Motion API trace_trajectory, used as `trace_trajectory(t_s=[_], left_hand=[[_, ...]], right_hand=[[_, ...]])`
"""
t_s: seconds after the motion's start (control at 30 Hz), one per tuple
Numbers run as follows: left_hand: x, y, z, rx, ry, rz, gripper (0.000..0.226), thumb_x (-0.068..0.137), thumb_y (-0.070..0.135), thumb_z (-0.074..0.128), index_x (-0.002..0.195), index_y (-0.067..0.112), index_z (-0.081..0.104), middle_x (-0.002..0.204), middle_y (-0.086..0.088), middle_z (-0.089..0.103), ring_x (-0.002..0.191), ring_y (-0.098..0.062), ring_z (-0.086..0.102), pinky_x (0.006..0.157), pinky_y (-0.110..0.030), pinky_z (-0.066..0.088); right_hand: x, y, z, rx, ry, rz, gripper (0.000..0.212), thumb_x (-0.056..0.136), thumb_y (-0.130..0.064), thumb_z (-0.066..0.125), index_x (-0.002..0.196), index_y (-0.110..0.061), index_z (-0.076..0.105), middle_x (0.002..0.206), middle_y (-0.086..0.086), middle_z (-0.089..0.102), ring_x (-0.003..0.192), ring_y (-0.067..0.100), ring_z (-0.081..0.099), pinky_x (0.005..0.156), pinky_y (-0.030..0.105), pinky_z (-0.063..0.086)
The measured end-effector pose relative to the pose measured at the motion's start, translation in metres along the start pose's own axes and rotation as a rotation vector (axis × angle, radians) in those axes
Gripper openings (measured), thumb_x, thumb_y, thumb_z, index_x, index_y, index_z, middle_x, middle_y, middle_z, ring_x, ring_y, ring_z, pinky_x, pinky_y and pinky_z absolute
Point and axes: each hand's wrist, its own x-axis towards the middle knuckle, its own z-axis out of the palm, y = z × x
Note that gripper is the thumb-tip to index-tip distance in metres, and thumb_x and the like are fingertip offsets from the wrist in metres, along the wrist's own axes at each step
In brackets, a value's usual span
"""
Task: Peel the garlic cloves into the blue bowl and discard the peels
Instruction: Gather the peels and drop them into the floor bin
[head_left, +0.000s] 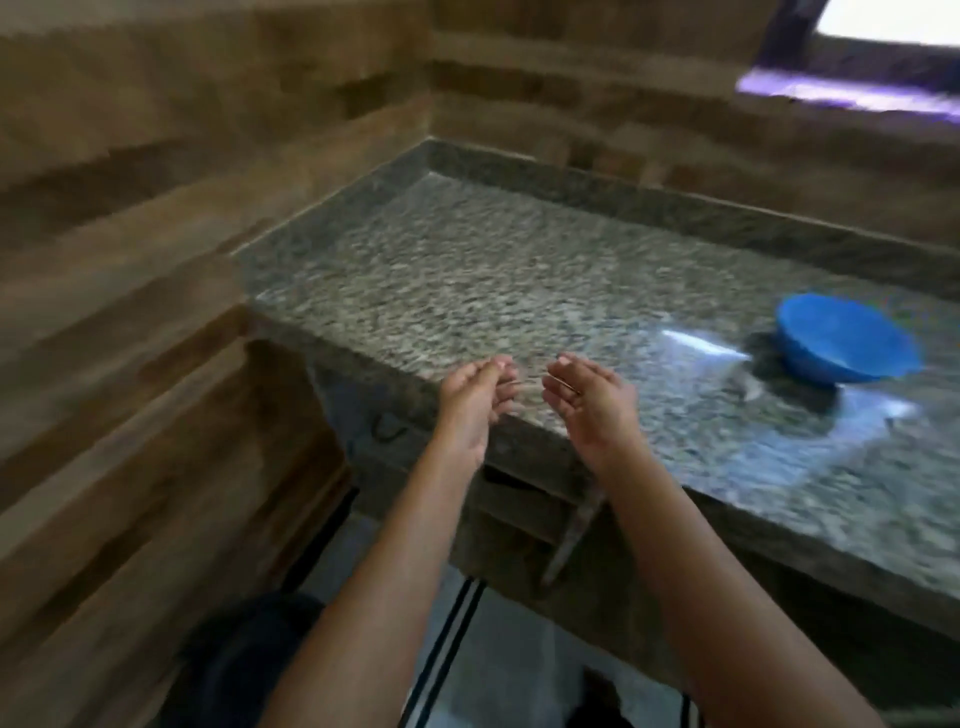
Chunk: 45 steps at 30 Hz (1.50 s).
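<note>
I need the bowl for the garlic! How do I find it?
Start at the speckled grey stone counter that fills the corner between the wooden walls. Go along it to the right, past the right hand at its front edge, and there sits the blue bowl. It is the only bright blue, round thing on the counter.

The left hand (475, 405) and right hand (592, 402) hover apart over the near corner of the counter (467, 270), palms facing (the left hand's curled fingers are too blurred to read). The blue bowl (847, 338) sits well right.
</note>
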Motion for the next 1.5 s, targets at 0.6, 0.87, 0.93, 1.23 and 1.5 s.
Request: trace_trajectory(t_s=[0.6,0.87,0.93,1.23,1.5], left_hand=[[0.023,-0.152,0.335,0.299,-0.377,-0.261,0.019,0.095,0.011,0.05,0.08,0.014,0.062,0.066,0.002,0.063,0.049,-0.005,0.056,0.045,-0.014,0.042],[0.035,-0.172,0.353,0.364,-0.346,-0.271,0.019,0.097,0.012,0.047,0.085,0.015,0.063,0.077,-0.001,0.063,0.063,-0.011,0.056,0.056,-0.019,0.045],[0.036,-0.173,0.355,0.377,-0.351,-0.262,0.019,0.097,0.012,0.047,0.086,0.014,0.063,0.078,-0.002,0.063,0.062,-0.01,0.056,0.054,-0.018,0.045],[0.049,-0.162,0.347,0.408,-0.4,-0.166,0.017,0.096,0.009,0.049,0.089,0.01,0.064,0.077,-0.002,0.063,0.062,-0.01,0.055,0.054,-0.019,0.046],[0.079,-0.141,0.315,0.59,-0.4,-0.004,0.013,0.09,-0.002,0.054,0.092,0.004,0.066,0.076,-0.005,0.063,0.066,-0.015,0.057,0.058,-0.022,0.049]], right_hand=[[0.138,-0.157,-0.353,-0.759,0.625,-0.118,0.016,0.085,-0.02,0.066,0.091,-0.006,0.069,0.084,0.009,0.067,0.086,0.027,0.065,0.08,0.034,0.05],[0.156,-0.16,-0.376,-1.113,0.602,-0.088,0.012,0.084,-0.01,0.059,0.088,-0.001,0.065,0.092,0.017,0.066,0.089,0.029,0.06,0.069,0.027,0.039],[0.155,-0.161,-0.375,-1.084,0.6,-0.105,0.011,0.083,-0.012,0.061,0.085,-0.002,0.065,0.088,0.015,0.066,0.085,0.028,0.061,0.067,0.027,0.04],[0.134,-0.187,-0.319,-0.848,0.52,-0.393,0.008,0.086,-0.014,0.063,0.087,-0.007,0.061,0.077,0.001,0.06,0.067,0.012,0.055,0.058,0.02,0.045],[0.153,-0.195,-0.282,-0.895,0.416,-0.4,0.025,0.089,-0.008,0.054,0.109,-0.001,0.066,0.103,0.013,0.068,0.089,0.024,0.066,0.084,0.042,0.054]])
